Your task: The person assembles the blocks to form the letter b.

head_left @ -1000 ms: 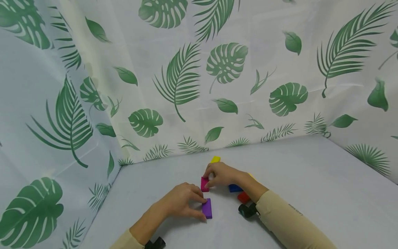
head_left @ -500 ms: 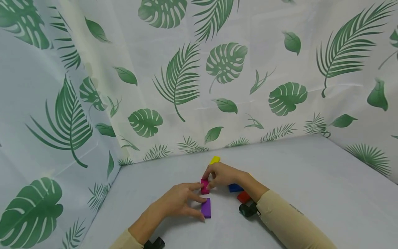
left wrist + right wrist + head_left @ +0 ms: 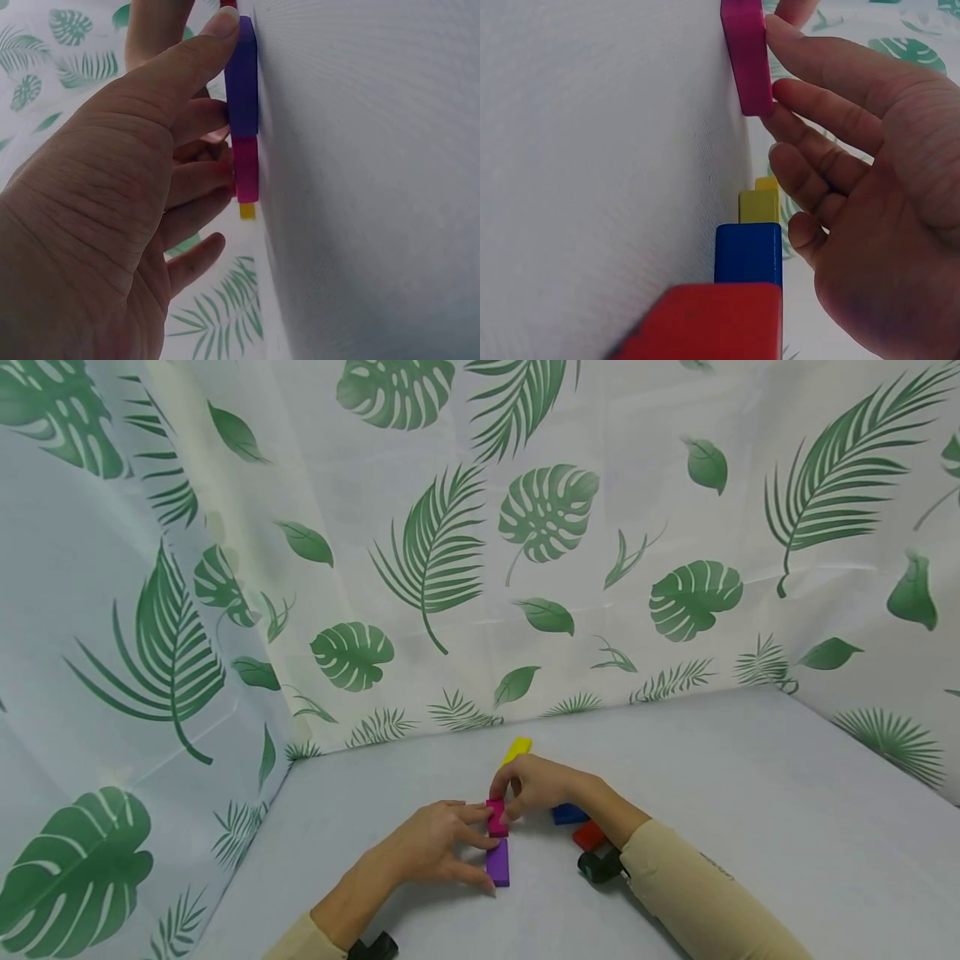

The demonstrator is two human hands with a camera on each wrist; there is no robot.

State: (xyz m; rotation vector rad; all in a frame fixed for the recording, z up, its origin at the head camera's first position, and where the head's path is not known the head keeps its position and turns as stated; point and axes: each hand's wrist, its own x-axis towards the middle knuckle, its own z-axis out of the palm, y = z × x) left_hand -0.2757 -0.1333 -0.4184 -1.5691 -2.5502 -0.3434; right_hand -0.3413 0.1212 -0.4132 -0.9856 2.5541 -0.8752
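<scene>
A purple block (image 3: 498, 867) lies lengthwise on the white surface. My left hand (image 3: 429, 842) pinches it, thumb (image 3: 223, 22) at its near end and index finger by the far end. Another left fingertip rests against a pink block (image 3: 497, 828) just beyond. My right hand (image 3: 542, 782) grips that pink block between thumb and fingers; in the right wrist view the pink block (image 3: 748, 56) stands on its narrow edge or side beside the fingertips. The two blocks meet end to end in line, as the left wrist view shows with the purple block (image 3: 242, 79) against the pink one.
A yellow block (image 3: 517, 748) lies beyond the right hand. Under the right forearm sit a blue block (image 3: 568, 814) and a red block (image 3: 588, 836), with a second, duller yellow block (image 3: 759, 206) behind the blue one. A leaf-printed curtain (image 3: 450, 677) borders the surface.
My right hand has drawn the pink block nearer, closing the gap to the purple block. A left finger has stretched forward onto the pink block. The purple block has barely moved.
</scene>
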